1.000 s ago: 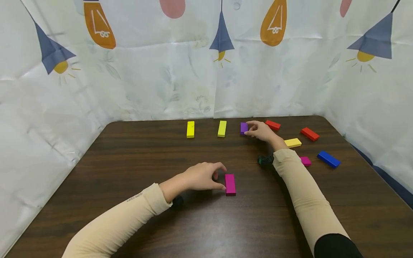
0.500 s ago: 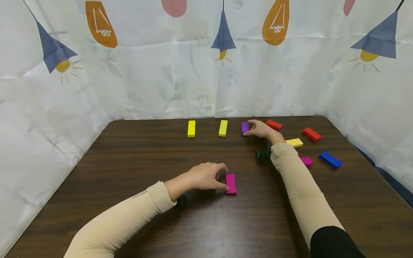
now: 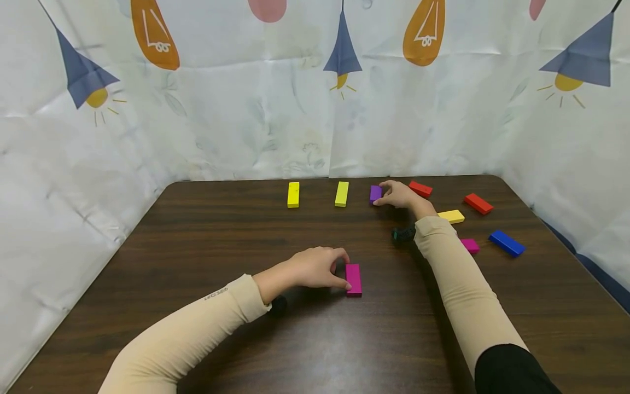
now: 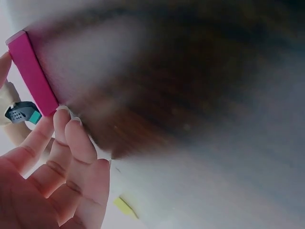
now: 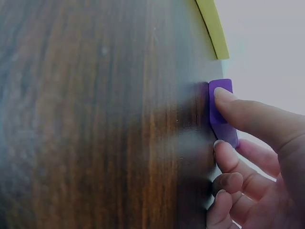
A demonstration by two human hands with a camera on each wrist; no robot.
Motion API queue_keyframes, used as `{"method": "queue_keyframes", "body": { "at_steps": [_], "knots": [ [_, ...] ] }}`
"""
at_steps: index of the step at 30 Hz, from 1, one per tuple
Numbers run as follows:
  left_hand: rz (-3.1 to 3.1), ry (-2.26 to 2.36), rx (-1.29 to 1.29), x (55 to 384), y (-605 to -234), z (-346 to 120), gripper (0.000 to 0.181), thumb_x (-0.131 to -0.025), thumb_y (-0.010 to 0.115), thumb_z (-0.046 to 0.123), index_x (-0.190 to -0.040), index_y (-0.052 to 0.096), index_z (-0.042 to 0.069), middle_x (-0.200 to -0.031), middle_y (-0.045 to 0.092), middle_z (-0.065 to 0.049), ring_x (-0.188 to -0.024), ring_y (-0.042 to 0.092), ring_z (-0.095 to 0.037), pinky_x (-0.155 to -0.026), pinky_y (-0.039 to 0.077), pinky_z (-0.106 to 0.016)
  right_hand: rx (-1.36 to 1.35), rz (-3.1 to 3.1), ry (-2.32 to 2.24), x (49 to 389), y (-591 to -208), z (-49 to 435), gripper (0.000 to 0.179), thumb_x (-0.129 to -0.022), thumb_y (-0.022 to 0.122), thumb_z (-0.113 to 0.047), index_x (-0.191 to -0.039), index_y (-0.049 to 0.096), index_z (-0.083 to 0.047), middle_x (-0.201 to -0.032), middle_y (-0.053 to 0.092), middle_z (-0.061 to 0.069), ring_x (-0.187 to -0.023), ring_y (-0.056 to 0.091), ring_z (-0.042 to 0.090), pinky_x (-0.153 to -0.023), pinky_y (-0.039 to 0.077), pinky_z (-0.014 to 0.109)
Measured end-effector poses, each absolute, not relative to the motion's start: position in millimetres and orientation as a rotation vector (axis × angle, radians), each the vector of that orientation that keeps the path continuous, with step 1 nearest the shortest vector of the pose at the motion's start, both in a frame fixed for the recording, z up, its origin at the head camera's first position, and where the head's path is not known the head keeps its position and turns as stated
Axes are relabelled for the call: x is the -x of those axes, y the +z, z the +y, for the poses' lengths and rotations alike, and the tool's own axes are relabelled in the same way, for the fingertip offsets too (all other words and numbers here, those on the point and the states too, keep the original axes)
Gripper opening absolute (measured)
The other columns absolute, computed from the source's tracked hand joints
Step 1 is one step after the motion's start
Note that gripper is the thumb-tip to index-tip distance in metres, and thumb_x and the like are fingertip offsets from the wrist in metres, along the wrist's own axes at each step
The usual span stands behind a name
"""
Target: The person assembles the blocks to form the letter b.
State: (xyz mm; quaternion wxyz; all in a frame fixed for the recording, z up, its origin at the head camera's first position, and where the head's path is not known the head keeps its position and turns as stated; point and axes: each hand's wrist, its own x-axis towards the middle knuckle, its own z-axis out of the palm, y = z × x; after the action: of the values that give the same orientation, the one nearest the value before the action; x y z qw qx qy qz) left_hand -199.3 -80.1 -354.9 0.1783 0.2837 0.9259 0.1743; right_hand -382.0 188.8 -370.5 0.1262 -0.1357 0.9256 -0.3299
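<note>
A magenta block point(image 3: 354, 279) lies lengthwise on the dark wooden table in front of me. My left hand point(image 3: 315, 268) pinches it by its two ends, thumb at the near end and index finger at the far end. In the left wrist view the magenta block point(image 4: 32, 74) spans between those two fingertips, the other fingers curving loosely below. Toward the back edge, my right hand point(image 3: 401, 196) pinches a small purple block point(image 3: 375, 193) between thumb and index finger. The right wrist view shows the thumb on the purple block point(image 5: 220, 100), which touches or nearly touches the tabletop.
Two yellow blocks, one left point(image 3: 293, 195) and one right point(image 3: 342, 194), stand in line with the purple one. Around my right forearm lie red blocks point(image 3: 478, 203), a paler yellow block point(image 3: 451, 216), another magenta block point(image 3: 470, 245) and a blue block point(image 3: 507, 243). A patterned white curtain point(image 3: 246, 120) encloses the table.
My left hand has shifted slightly right, so its thumb and index finger now overlap the magenta block's ends. The right hand stays at the purple block. The head view tilts slightly.
</note>
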Motion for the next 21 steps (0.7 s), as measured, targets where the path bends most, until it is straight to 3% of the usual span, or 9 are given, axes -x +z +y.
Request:
{"method": "queue_keyframes", "body": {
  "at_steps": [21],
  "knots": [
    [2.583,0.472,-0.784,200.3,-352.2,-80.0,0.049,-0.09,0.078,0.044,-0.128,0.063,0.016,-0.084,0.058,0.002,-0.076,0.055,-0.013,-0.062,0.043,-0.029,0.369,2.638,-1.112,365.1,-370.6,187.7,0.074,-0.096,0.073,-0.02,-0.149,0.033,0.011,-0.117,0.06,0.025,-0.087,0.054,0.024,-0.079,0.044,0.036]
  ]
}}
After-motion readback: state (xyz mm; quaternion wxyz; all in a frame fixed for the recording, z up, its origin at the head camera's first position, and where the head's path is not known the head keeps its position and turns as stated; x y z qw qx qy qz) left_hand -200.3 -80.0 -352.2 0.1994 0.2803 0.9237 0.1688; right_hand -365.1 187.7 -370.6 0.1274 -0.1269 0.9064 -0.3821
